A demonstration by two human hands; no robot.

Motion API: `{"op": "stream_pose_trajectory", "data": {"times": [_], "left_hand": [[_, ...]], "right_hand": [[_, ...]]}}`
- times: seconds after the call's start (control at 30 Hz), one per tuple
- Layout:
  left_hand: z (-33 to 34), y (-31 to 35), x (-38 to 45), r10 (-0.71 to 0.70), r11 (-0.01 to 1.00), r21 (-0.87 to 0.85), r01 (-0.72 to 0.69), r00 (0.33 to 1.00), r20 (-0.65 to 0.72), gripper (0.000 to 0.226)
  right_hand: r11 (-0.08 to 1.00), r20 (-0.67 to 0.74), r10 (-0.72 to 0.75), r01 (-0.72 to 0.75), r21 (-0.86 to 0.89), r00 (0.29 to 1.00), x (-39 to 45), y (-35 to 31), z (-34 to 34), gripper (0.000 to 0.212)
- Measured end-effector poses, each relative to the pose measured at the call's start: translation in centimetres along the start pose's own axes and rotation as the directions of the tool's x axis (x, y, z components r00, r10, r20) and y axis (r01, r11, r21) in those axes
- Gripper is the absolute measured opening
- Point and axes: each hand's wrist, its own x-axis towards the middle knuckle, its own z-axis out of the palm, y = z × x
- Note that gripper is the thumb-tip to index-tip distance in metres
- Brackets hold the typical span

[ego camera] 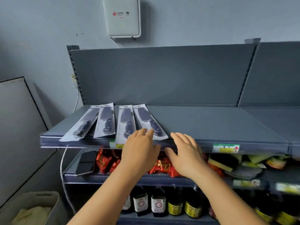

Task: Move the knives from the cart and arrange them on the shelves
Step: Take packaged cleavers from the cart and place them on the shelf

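Nearest me, at six o'clock, dark sauce bottles (158, 203) stand on the lowest shelf I can see, and a pale bin (30, 207) sits at seven o'clock. Above them, red snack bags (103, 161) crowd the middle shelf, just behind my wrists. My left hand (140, 149) reaches toward twelve o'clock with fingers straight and relaxed, grasping nothing; its fingertips lie over the near end of the rightmost knife pack (148, 121). My right hand (186, 153) is spread flat at one o'clock, also released, its fingertips at the front edge of the top shelf (219, 125). Four packaged knives (106, 120) lie side by side on that shelf's left part, handles toward me, the leftmost one tilted toward seven o'clock. Farthest off, a white wall box (122, 17) hangs at twelve o'clock.
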Motion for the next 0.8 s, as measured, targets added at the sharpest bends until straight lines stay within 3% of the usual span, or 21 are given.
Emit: {"op": "stream_pose_trajectory", "data": {"times": [0.17, 0.4, 0.6, 0.8], "left_hand": [[2.7, 3.5, -6.0, 0.143, 0.986, -0.098, -0.132, 0.982, 0.121, 0.057], [8.1, 9.9, -12.6, 0.32, 0.941, -0.219, -0.258, 0.89, 0.324, 0.059], [12.2, 18.1, -17.5, 0.482, 0.874, -0.297, -0.384, 0.759, 0.438, 0.053], [16.2, 28.6, -23.5, 0.594, 0.8, -0.337, -0.497, 0.573, 0.564, 0.053]], "right_hand": [[0.978, 0.046, 0.203, -0.205, 0.04, 0.978, -8.0, 3.9, 1.0, 0.064], [0.889, 0.102, 0.453, -0.458, 0.026, 0.885, -18.6, 10.6, 2.3, 0.062], [0.767, 0.07, 0.637, -0.641, 0.04, 0.767, -27.4, 16.6, 2.6, 0.062], [0.605, 0.064, 0.791, -0.794, 0.058, 0.608, -37.6, 23.8, 1.1, 0.063]]}}
